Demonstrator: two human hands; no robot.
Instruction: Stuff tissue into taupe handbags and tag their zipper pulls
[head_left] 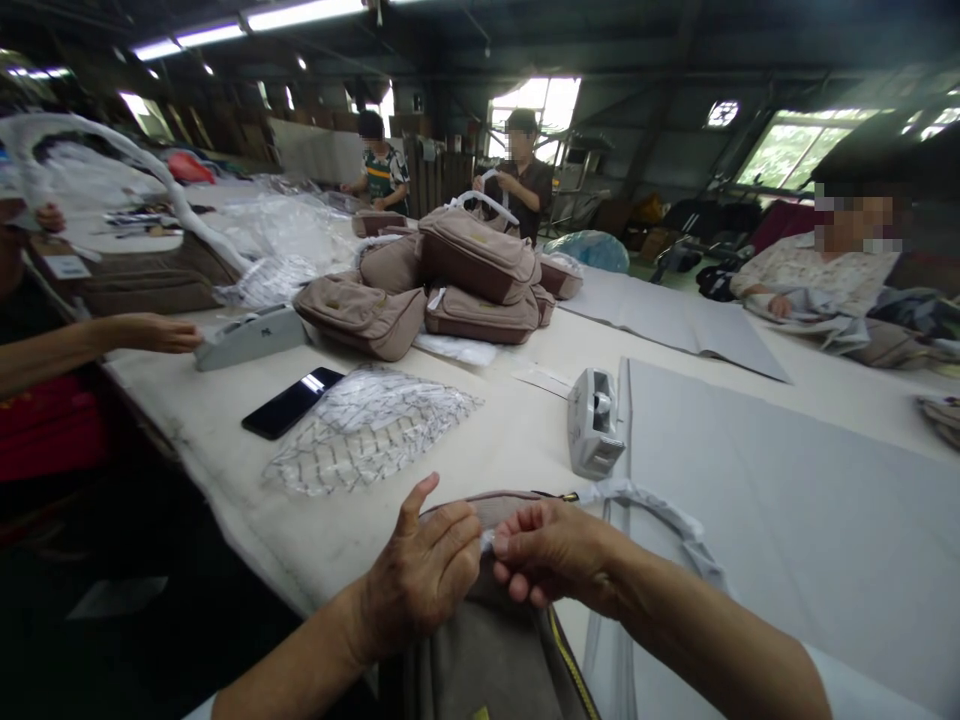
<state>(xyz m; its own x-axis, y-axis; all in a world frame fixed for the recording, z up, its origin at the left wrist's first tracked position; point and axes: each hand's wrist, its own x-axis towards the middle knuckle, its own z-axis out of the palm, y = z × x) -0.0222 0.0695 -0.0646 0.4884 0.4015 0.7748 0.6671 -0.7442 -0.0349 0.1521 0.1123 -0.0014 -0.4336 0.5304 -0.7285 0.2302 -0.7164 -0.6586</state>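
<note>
A brown-grey fabric bag [487,655] with a yellow zipper [574,665] lies at the table's near edge, below both hands. My left hand [431,560] is closed at its upper end, thumb raised and fingers curled; what they grip is hidden. My right hand [544,550] pinches a small piece of white wrapping [487,540] between thumb and forefinger, close beside the left fingers. From the bag's top a handle in white wrapping [660,510] curves out to the right, behind my right wrist.
Ahead stand a grey tape dispenser [595,425], crumpled printed plastic [375,430] and a black phone [292,402]. Similar bags [480,260] are piled further back. A co-worker's hand [157,333] reaches another dispenser [251,338] at left. Grey sheets [787,500] cover the right side; other people work around the table.
</note>
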